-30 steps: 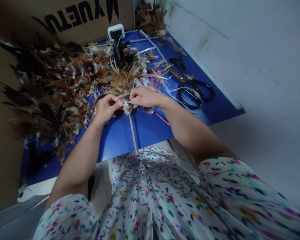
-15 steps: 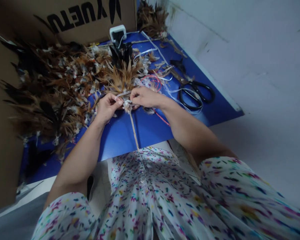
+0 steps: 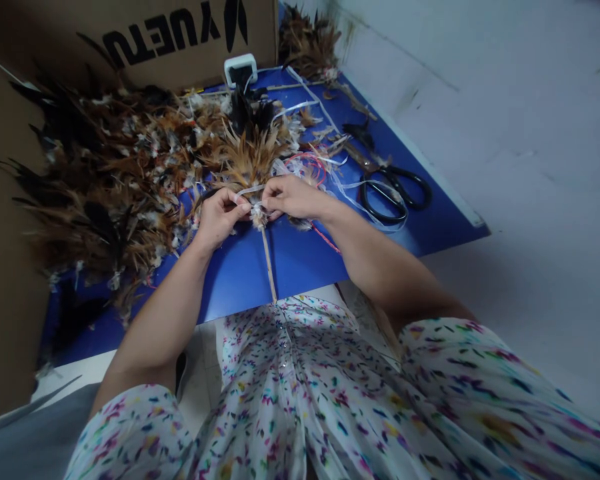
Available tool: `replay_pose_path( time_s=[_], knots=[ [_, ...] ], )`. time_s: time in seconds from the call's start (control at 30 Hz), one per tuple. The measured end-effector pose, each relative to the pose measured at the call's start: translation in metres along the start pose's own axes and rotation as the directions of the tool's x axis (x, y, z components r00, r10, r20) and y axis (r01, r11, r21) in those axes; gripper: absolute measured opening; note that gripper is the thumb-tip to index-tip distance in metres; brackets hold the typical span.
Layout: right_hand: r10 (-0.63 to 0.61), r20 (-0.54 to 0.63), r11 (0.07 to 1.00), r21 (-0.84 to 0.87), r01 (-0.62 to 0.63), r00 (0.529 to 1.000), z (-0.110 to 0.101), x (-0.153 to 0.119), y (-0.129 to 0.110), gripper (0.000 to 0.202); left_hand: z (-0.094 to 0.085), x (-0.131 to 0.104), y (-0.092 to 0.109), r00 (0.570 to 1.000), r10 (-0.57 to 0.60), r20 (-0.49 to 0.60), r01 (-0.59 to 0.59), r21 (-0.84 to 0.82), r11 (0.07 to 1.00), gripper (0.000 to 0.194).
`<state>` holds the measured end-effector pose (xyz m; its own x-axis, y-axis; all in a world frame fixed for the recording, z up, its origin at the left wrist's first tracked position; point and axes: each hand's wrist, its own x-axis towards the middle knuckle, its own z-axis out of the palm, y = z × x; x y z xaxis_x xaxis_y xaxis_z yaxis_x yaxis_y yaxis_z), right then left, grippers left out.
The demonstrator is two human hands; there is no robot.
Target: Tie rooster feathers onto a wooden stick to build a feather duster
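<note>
White strip [image 3: 251, 190] pinched across the feather bundle [image 3: 253, 157]
I see the left hand [image 3: 220, 217] and right hand [image 3: 291, 198] pinching it from opposite sides, likely for tension; the bundle lies between them, stick [image 3: 269, 263] pointing bodyward over the blue tabletop [image 3: 315, 267].

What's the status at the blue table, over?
Left hand, right hand: both pinching at white ribbon by brown feathers. Stick reaching near edge of table. Scissors to the right, out of the way.
</note>
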<state>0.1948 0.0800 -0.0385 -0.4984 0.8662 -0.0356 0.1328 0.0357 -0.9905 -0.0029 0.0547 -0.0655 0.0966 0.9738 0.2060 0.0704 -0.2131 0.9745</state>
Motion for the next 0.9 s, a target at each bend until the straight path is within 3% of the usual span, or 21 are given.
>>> replay_pose_path(
  time_s=[0.4, 0.67, 0.9],
  knots=[
    [0.081, -0.055, 0.994, 0.075, -0.076, 0.995, 0.002, -0.004, -0.011, 0.033, -0.002, 0.001, -0.002, 0.999, -0.027, -0.034, 0.027, -0.004, 1.0, 0.054],
    [0.171, -0.03, 0.982, 0.091, -0.168, 0.985, 0.001, -0.008, -0.017, 0.031, -0.004, 0.001, -0.005, 0.998, -0.012, -0.06, 0.012, 0.011, 1.0, 0.058],
    [0.161, -0.087, 0.983, 0.103, -0.152, 0.983, 0.003, -0.007, -0.016, 0.032, -0.004, 0.002, -0.003, 0.995, 0.019, -0.097, -0.016, 0.025, 1.0, 0.056]
  ],
)
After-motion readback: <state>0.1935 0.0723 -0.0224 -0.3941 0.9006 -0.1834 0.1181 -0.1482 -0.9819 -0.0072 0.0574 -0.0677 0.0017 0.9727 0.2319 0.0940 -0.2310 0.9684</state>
